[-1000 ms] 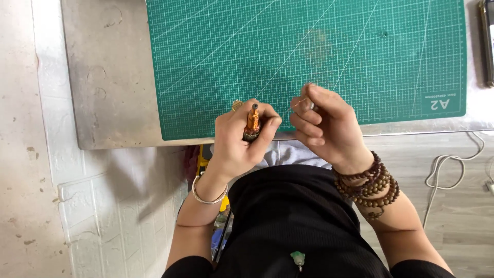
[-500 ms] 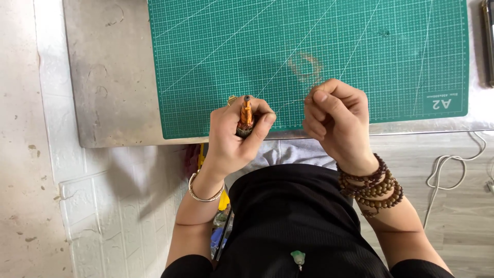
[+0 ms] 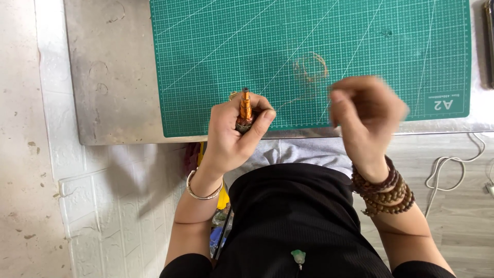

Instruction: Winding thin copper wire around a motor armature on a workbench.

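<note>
while left hand [image 3: 231, 136] grips copper spool [image 3: 245, 109]; right hand [image 3: 366, 116] blurred

Grey metal counter [image 3: 113, 77], surface scuffed with ring marks. Green gridded cutting mat [image 3: 231, 51] lies flat on it, ahead of both hands. A thin wire loop [image 3: 310, 67] rests on the mat, just beyond the right hand [image 3: 368, 116].

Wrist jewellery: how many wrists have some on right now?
2. A thin metal bangle circles the left wrist; stacked brown bead bracelets wrap the right wrist. Sleeves may hide more further up.
</note>
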